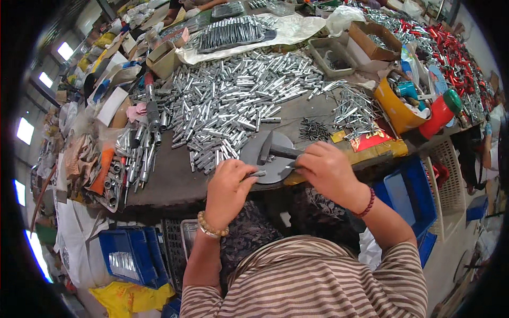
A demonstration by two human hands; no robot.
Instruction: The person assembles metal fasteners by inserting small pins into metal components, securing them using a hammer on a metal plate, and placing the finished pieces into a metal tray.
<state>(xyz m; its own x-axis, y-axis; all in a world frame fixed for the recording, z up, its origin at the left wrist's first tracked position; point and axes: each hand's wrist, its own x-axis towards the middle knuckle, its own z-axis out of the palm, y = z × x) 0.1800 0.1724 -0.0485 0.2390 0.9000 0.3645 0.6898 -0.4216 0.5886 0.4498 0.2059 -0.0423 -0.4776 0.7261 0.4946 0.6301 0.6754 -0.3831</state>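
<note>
My left hand point(229, 186) is closed in a pinch on a short silvery metal tube point(258, 174) over the left edge of a round grey metal disc point(280, 173). Fingertips of my right hand point(330, 170) are pressed together on a thin metal pin point(292, 167), apart from the tube. A hammer point(265, 149) rests on the disc, its handle running right to my right fingers; whether they touch it I cannot tell. Beyond the disc spreads a large heap of silvery metal tubes point(228, 100). Small dark screws point(314, 129) and long thin metal pins point(356, 111) lie right of it.
A yellow container point(398, 108) of tools and a red bottle with a green cap point(441, 114) stand at the right. Socket tools point(142, 153) lie at the left. Blue crates point(119, 249) sit below the table edge. A grey plastic bin point(333, 55) stands behind the heap.
</note>
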